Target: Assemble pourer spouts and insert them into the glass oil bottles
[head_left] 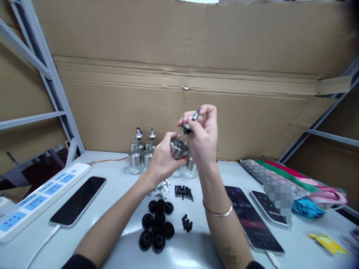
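Note:
My left hand (164, 155) is wrapped around a steel-sleeved glass oil bottle (178, 149), held tilted above the table. Close to its neck, my right hand (206, 129) pinches a pour spout (187, 129) with a metal flap and a dark stopper. Whether the stopper touches the neck is hidden by my fingers. Behind my left hand stand several similar bottles (135, 160), two with spouts (139, 135) on top. Below my hands lie small black strip-like parts (183, 192), white-silver pieces (162, 188), round black stoppers (159, 216) and tiny black plugs (187, 223).
On the left are a power strip (45, 196) and a phone (80, 201) with a cable. To the right lie a phone with a timer (252, 218), another device (269, 207), a colourful bag (297, 175) and a yellow packet (328, 243). A cardboard wall (126, 108) closes the back.

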The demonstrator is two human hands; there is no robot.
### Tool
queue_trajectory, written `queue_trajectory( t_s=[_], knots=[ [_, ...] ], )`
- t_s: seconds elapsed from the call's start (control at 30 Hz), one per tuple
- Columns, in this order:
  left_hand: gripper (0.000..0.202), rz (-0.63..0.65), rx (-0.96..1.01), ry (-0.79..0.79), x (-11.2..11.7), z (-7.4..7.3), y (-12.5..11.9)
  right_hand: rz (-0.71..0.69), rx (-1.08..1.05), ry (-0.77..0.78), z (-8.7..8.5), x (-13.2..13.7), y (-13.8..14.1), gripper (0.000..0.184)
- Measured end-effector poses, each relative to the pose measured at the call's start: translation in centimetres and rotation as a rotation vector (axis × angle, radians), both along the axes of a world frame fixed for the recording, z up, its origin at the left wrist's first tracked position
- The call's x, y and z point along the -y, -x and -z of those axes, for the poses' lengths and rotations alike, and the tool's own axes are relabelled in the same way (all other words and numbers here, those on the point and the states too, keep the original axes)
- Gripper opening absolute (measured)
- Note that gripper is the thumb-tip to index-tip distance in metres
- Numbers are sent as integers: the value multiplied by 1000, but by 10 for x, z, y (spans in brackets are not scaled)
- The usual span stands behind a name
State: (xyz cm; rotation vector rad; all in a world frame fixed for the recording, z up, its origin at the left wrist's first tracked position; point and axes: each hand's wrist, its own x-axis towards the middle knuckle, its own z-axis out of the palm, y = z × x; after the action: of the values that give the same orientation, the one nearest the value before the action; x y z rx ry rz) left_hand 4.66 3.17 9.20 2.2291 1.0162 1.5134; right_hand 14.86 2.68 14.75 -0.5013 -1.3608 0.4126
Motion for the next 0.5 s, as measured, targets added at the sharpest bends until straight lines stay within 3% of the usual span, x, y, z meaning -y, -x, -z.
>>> queue_trajectory(
  t_s=[0.1, 0.3, 0.5],
  knots=[
    [42, -65, -71, 97, 7, 2, -4, -126, -80, 126, 7, 0, 0, 21],
    [39, -152, -310, 112, 9, 8, -8, -202, -256, 403, 10, -15, -10, 30],
    [35, -18, -333, 93, 8, 4, -3, -243, -341, 374, 10, -17, -14, 32]
  ],
)
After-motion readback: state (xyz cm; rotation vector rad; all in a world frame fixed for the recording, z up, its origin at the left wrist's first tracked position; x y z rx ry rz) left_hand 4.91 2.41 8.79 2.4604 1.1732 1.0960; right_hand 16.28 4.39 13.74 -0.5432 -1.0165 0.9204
